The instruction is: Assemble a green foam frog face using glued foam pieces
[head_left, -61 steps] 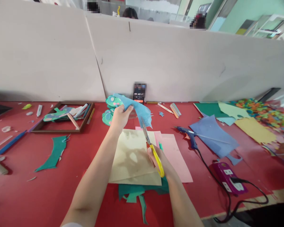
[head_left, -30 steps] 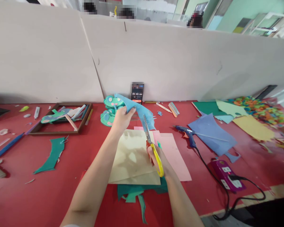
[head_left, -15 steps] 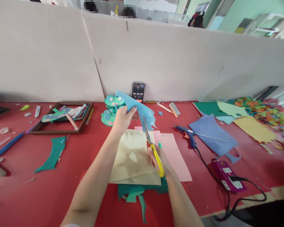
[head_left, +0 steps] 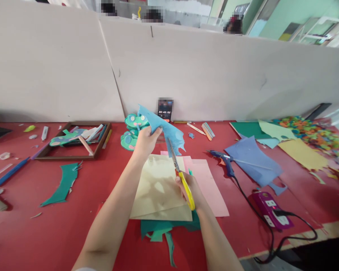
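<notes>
My left hand (head_left: 147, 142) pinches a jagged-edged piece of blue felt (head_left: 173, 134), held up above the table. In my right hand (head_left: 190, 187) is a pair of scissors with yellow handles (head_left: 188, 192), and its blades overlap the lower part of the felt. Whether the blades are fully closed I cannot make out. Under my hands lie cream sheets (head_left: 161, 188) and pink sheets (head_left: 210, 188), with dark green felt (head_left: 158, 227) poking out at the near side. Green layered cutouts with spots (head_left: 129, 140) rest just beyond my left hand.
On the right are a blue glue gun (head_left: 223, 160), a purple power strip (head_left: 272, 210) with a black cable, and blue-violet felt (head_left: 254, 160). A brown frame (head_left: 67, 157) holding cutouts sits left. A phone (head_left: 165, 109) leans against the white partition (head_left: 214, 75).
The blue felt has tilted slightly, its top left corner rising. The scissor blades have shifted a little up and left along it. Everything on the table stays put.
</notes>
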{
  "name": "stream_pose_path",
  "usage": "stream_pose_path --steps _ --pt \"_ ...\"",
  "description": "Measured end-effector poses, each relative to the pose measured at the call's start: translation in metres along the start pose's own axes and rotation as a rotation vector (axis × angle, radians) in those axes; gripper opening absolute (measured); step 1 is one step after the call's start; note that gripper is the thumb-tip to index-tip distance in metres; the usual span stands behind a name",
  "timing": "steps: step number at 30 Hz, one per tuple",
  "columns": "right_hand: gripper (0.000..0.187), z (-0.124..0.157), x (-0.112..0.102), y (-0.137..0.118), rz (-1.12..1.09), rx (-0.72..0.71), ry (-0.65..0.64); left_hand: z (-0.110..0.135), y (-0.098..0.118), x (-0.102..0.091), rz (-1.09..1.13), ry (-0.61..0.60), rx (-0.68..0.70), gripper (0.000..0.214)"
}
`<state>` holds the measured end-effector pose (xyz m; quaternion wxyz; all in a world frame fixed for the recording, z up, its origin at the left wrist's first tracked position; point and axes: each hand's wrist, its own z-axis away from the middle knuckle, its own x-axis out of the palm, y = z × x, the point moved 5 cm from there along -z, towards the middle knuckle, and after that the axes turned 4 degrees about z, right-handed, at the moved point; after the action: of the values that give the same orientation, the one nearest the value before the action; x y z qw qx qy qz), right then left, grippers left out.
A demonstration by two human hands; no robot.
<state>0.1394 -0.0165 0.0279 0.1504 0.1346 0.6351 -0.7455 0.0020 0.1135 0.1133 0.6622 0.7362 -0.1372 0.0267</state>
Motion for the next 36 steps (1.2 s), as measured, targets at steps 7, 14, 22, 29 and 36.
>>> stream_pose_path --steps 7,14,22,29,36 --pt "0.043 -0.002 -0.001 -0.001 0.085 -0.059 -0.011 -0.001 -0.002 0.001 0.04 -0.011 -0.003 0.017" --pt "0.04 0.003 -0.001 -0.008 0.085 -0.154 -0.044 0.0 -0.002 0.003 0.035 -0.011 -0.027 0.017" --pt "0.049 0.0 -0.003 -0.006 0.104 -0.17 -0.001 0.004 -0.002 0.012 0.011 -0.025 -0.042 0.017" --pt "0.053 0.0 -0.006 -0.007 0.117 -0.147 0.033 0.006 0.0 0.015 -0.241 0.01 0.115 0.021" --pt "0.053 0.0 -0.007 -0.007 0.113 -0.14 0.037 0.003 -0.005 0.014 -0.246 -0.003 0.14 0.022"
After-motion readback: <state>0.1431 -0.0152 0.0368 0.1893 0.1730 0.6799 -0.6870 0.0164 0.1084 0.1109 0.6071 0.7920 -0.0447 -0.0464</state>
